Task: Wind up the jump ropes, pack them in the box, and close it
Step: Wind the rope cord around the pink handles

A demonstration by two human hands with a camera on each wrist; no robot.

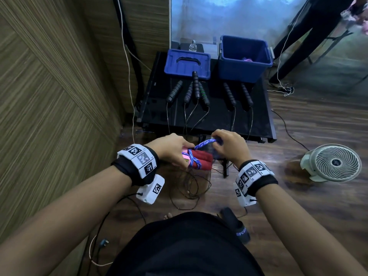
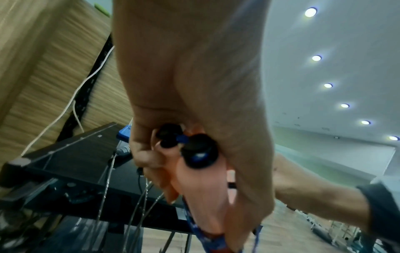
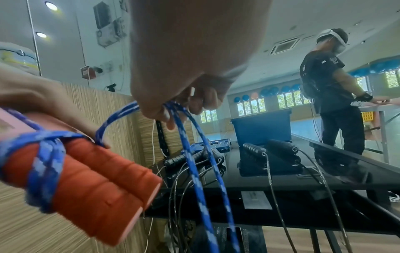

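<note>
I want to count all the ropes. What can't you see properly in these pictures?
- Inside the blue box: head view, its front wall hides most; something pink is too small to name.
- Black handles on the table: head view, their thin cords tangle together below the edge.
- Blue rope: right wrist view, its end runs off the bottom.

White fan [image 1: 333, 162] on wooden floor [image 1: 298, 206]

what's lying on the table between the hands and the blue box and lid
Black jump-rope handles lie in a row on the black table, their thin cords hanging over its near edge; the head view shows it.
</note>
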